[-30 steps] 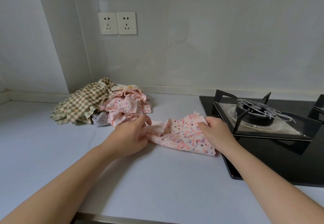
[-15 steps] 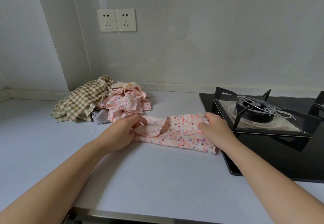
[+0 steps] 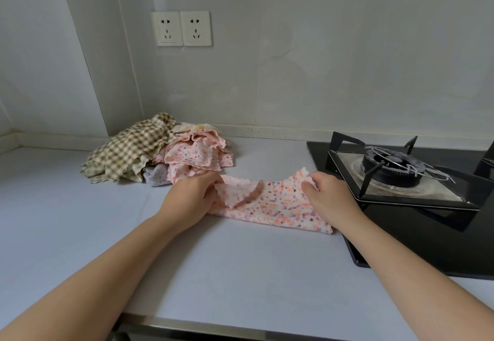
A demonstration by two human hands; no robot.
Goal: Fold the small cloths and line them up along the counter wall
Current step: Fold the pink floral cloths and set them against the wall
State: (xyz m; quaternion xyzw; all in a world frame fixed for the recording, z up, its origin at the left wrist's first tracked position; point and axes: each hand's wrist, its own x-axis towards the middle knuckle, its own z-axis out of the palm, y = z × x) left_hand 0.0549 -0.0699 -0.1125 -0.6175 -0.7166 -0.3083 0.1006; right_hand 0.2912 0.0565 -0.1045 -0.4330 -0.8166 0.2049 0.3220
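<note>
Pale grey counter, black gas hob right, heap of crumpled cloths far left. Pink spotted soft cloth lies centre; left hand and right hand pinch its far corners. Light, floppy; best held by corners.

The fingertips of the left hand and the right hand curl out of sight into the ends of the spotted pink cloth. A grey cloth shows only a corner beneath the heap of cloths. The frame's right edge cuts off the gas hob and a second pan support.
</note>
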